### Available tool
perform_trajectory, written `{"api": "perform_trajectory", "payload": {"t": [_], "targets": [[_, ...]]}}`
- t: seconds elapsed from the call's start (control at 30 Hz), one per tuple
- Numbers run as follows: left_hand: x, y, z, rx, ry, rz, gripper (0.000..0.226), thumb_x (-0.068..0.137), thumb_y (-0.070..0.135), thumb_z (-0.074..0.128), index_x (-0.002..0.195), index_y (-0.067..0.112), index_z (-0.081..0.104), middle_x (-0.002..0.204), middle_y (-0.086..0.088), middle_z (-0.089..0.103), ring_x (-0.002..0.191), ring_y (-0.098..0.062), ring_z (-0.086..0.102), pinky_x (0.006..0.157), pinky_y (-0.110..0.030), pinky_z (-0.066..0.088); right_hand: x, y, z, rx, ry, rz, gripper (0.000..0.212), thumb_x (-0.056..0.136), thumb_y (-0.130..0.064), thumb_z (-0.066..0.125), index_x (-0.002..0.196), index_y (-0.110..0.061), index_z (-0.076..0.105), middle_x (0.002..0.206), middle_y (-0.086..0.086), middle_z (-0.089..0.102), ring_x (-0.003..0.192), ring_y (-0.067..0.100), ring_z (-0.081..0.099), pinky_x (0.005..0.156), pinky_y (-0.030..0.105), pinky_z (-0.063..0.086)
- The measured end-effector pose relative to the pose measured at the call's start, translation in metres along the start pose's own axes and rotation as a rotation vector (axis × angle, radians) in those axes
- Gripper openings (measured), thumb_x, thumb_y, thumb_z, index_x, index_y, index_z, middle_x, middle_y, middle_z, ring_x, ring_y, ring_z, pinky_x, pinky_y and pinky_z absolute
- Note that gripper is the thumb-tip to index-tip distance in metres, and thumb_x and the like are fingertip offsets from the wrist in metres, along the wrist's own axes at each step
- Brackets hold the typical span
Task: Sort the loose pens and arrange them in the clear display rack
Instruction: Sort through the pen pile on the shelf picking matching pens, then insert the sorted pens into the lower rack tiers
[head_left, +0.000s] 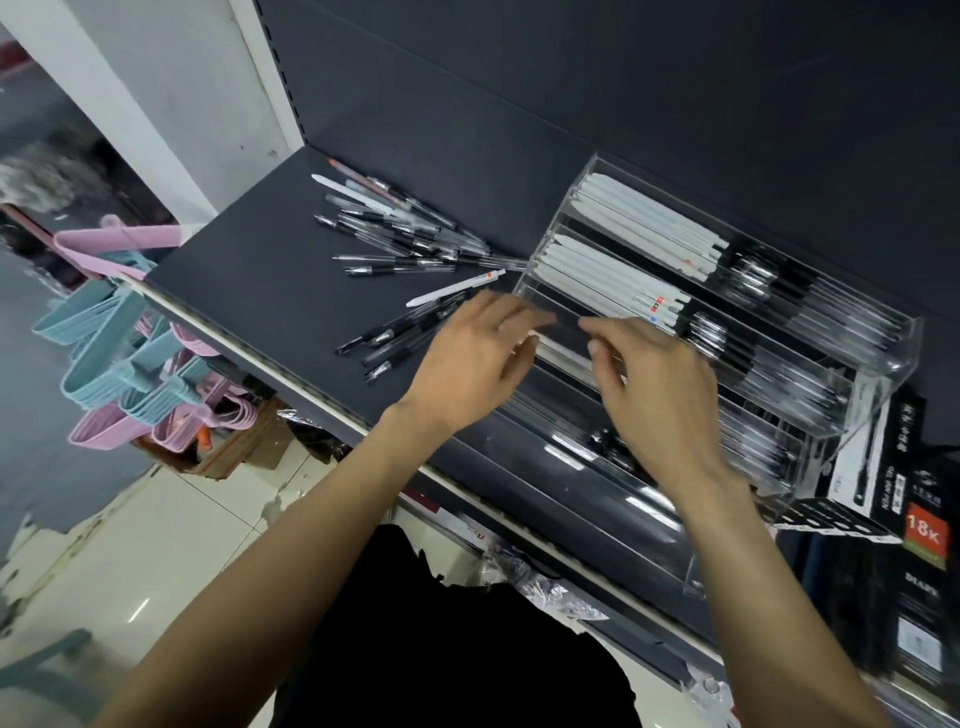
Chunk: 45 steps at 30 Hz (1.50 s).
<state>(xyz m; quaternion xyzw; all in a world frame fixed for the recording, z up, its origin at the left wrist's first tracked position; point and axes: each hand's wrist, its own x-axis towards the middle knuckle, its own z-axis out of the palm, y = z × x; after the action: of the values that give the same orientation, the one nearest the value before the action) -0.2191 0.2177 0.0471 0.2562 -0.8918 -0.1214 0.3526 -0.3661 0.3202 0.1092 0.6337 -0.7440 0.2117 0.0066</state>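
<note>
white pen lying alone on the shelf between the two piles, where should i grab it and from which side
Pinch the white pen across its bare middle, coming straight down from above. It lies flat on the dark shelf, slanted, tapered tip toward the near-left and marked end toward the clear rack. The left hand is nearest. The black pens lie close alongside its near side, so a top pinch with two fingers seems cleanest.

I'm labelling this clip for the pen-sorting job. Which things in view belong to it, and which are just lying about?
Part of the job:
clear display rack
loose pens on the shelf
left hand
right hand

Just lying about:
pink and blue hangers
boxed notebooks
cardboard box on the floor
</note>
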Motion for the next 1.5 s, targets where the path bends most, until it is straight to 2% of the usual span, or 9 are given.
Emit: {"api": "perform_trajectory", "payload": {"t": [0.17,0.3,0.4,0.5,0.7,1.13,1.3,1.4,1.5], "targets": [[-0.034,-0.062,-0.055,-0.082,0.302,-0.230,0.010,0.091,0.010,0.050,0.096,0.008,0.059,0.087,-0.008,0.063,0.079,-0.022,0.054,0.071,-0.035,0.044,0.004,-0.069,0.042,0.290,-0.024,-0.091,0.025,0.090,-0.004,0.058,0.113,-0.010,0.067,0.106,0.001,0.068,0.079,0.004,0.060,0.070,0.021,0.054],[-0.051,-0.145,-0.060,-0.064,-0.126,-0.549,0.027,0.088,0.028,0.061,0.107,0.009,0.060,0.099,-0.004,0.062,0.096,-0.024,0.056,0.087,-0.028,0.041,0.026,-0.112,0.108,0.247,-0.332,0.133,0.036,0.096,-0.017,0.049,0.132,-0.012,0.053,0.128,0.003,0.053,0.097,0.016,0.060,0.088,0.034,0.050],[-0.049,-0.172,-0.051,-0.055,-0.495,-0.529,0.056,0.081,0.041,0.071,0.125,0.011,0.054,0.115,-0.007,0.057,0.109,-0.029,0.051,0.095,-0.037,0.041,0.050,-0.126,0.150,0.056,-0.415,0.424,0.043,0.099,-0.027,0.044,0.138,-0.008,0.041,0.135,0.011,0.040,0.121,0.028,0.045,0.099,0.037,0.039],[-0.040,-0.174,-0.036,-0.018,-0.713,-0.457,0.072,0.079,0.050,0.070,0.135,0.014,0.042,0.129,-0.006,0.046,0.122,-0.025,0.040,0.099,-0.035,0.039,0.074,-0.130,0.174,-0.034,-0.337,0.718,0.045,0.097,-0.033,0.046,0.129,-0.002,0.040,0.129,0.020,0.040,0.120,0.035,0.041,0.093,0.042,0.041],[-0.026,-0.204,-0.031,-0.037,-0.801,-0.373,0.047,0.085,0.033,0.070,0.125,0.017,0.050,0.125,-0.004,0.052,0.115,-0.024,0.052,0.092,-0.038,0.048,0.101,-0.132,0.192,-0.034,-0.349,0.998,0.052,0.090,-0.028,0.063,0.124,0.000,0.037,0.126,0.022,0.046,0.114,0.039,0.052,0.089,0.042,0.044],[-0.012,-0.223,-0.047,-0.101,-0.914,-0.358,0.025,0.096,0.028,0.055,0.110,0.008,0.059,0.099,-0.012,0.066,0.093,-0.030,0.063,0.072,-0.029,0.041,0.109,-0.134,0.190,-0.034,-0.415,1.112,0.033,0.091,-0.026,0.062,0.103,0.004,0.062,0.107,0.021,0.065,0.102,0.035,0.062,0.083,0.034,0.050],[-0.013,-0.229,-0.050,-0.612,-0.997,-0.738,0.016,0.100,0.020,0.047,0.099,0.009,0.060,0.101,-0.006,0.067,0.080,-0.012,0.064,0.075,-0.026,0.055,0.103,-0.132,0.192,0.122,-0.304,1.116,0.027,0.093,-0.023,0.055,0.087,0.001,0.064,0.088,0.019,0.068,0.084,0.031,0.066,0.072,0.028,0.049],[-0.014,-0.224,-0.062,-0.988,-0.913,-0.982,0.014,0.100,0.014,0.047,0.104,0.011,0.061,0.104,-0.003,0.062,0.081,-0.008,0.062,0.063,-0.016,0.054,0.099,-0.138,0.188,0.583,-0.100,1.154,0.021,0.092,-0.019,0.058,0.075,-0.007,0.056,0.062,0.008,0.063,0.047,0.015,0.057,0.050,0.021,0.046],[-0.018,-0.218,-0.076,-1.143,-0.849,-1.038,0.016,0.100,0.016,0.048,0.100,0.017,0.065,0.095,0.004,0.070,0.083,-0.005,0.065,0.066,-0.013,0.051,0.101,-0.155,0.176,0.948,0.065,1.106,0.016,0.092,-0.011,0.058,0.078,-0.006,0.054,0.056,0.005,0.055,0.043,0.012,0.050,0.046,0.022,0.043]]}}
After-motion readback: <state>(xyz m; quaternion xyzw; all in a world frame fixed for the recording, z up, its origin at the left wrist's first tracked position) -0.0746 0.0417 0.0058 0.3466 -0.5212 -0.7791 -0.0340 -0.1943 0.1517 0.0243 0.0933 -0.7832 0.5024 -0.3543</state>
